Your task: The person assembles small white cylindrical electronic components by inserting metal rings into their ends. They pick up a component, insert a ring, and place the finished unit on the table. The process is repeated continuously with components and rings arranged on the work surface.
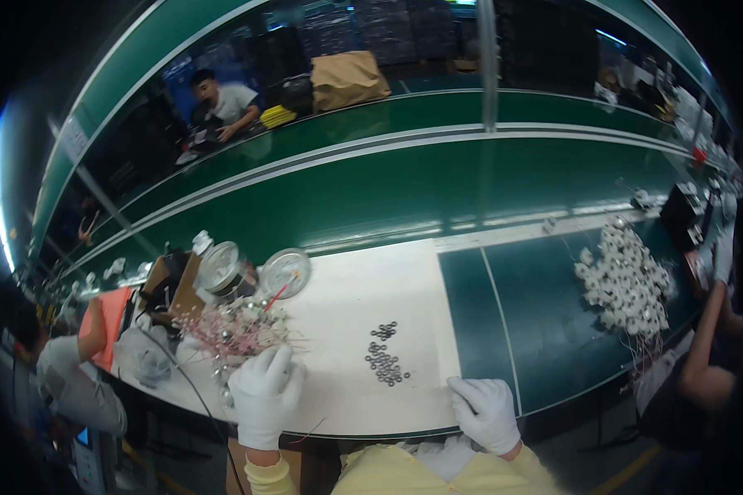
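Note:
My left hand (266,392), in a white glove, is at the near edge of the white worktop, beside a heap of silvery parts with thin pink and white wires (238,326). Its fingers are curled together, and what they may hold is hidden. A thin reddish wire (309,430) lies just right of it. My right hand (485,412), gloved too, rests by the table's near edge where the white surface meets the green mat. Its fingers are bent and pressed together; anything in them is too small to make out. Between the hands, farther in, lies a cluster of small dark rings (385,356).
A tub (223,268) and a round lid (287,273) stand behind the wired heap, beside a cardboard box (186,285). White round parts with wires (623,280) are piled on the green mat (520,313). A green conveyor (371,194) runs behind. Co-workers sit left, right and across.

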A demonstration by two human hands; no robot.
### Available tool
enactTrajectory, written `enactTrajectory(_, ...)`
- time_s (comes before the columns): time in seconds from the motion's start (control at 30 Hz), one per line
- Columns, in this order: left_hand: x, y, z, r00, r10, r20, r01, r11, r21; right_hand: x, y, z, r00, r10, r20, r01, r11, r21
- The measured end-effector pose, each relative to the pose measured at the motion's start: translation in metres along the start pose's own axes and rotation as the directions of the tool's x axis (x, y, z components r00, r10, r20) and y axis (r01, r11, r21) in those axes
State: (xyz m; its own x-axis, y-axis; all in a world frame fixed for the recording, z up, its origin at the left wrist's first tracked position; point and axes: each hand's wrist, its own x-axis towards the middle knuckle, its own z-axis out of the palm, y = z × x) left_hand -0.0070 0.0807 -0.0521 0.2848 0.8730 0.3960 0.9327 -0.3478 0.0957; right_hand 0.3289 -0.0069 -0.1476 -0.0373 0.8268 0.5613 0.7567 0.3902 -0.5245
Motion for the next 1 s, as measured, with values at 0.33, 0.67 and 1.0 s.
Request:
enactTrajectory(0.33, -0.037, -0.044, 0.105, 0.963, 0.229, -0.141, -0.180, 0.940, 0.291, -0.003, 0.010, 0.000, 0.999, -0.036, -0.012, 0.036, 0.999, -0.012)
enactTrajectory(0.67, -0.058, -0.027, 0.074, 0.997, 0.075, -0.035, -0.063, 0.961, 0.269, -0.004, 0.011, 0.008, 0.999, -0.002, 0.052, 0.001, 1.000, 0.027)
enactTrajectory(1.0, -0.047, -0.029, 0.087, 0.983, 0.061, -0.176, -0.002, 0.948, 0.318, 0.015, 0.004, 0.009, 0.985, 0.014, -0.172, 0.014, 0.987, 0.160)
